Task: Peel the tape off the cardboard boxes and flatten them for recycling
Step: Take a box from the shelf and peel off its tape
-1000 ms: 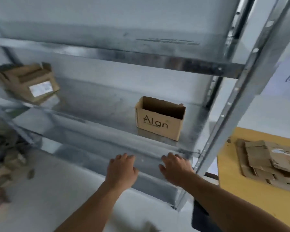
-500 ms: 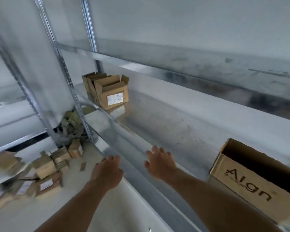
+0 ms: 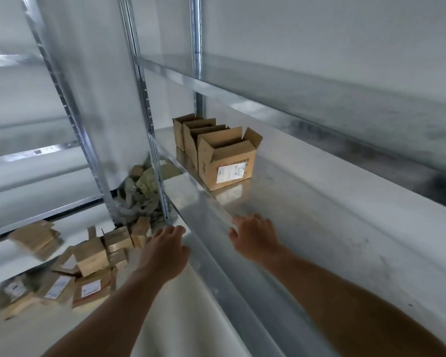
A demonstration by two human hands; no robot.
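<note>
Three open cardboard boxes stand in a row at the far left end of a metal shelf point(image 3: 307, 202). The nearest box point(image 3: 227, 163) has a white label on its side and its flaps raised. My left hand point(image 3: 165, 251) hovers in front of the shelf's front lip with fingers relaxed and holds nothing. My right hand point(image 3: 255, 235) reaches over the lip above the bare shelf, fingers loosely spread and empty, well short of the boxes.
Steel uprights point(image 3: 150, 124) frame the rack on the left, and another shelf point(image 3: 294, 86) runs overhead. Below left, several small labelled boxes point(image 3: 88, 266) lie in a heap on a lower surface, with crumpled packing material point(image 3: 139, 194) behind them.
The view has swung left: the box marked "Algn" has left the frame and the labelled box row is nearer the centre. Both hands stay empty near the shelf's front lip.
</note>
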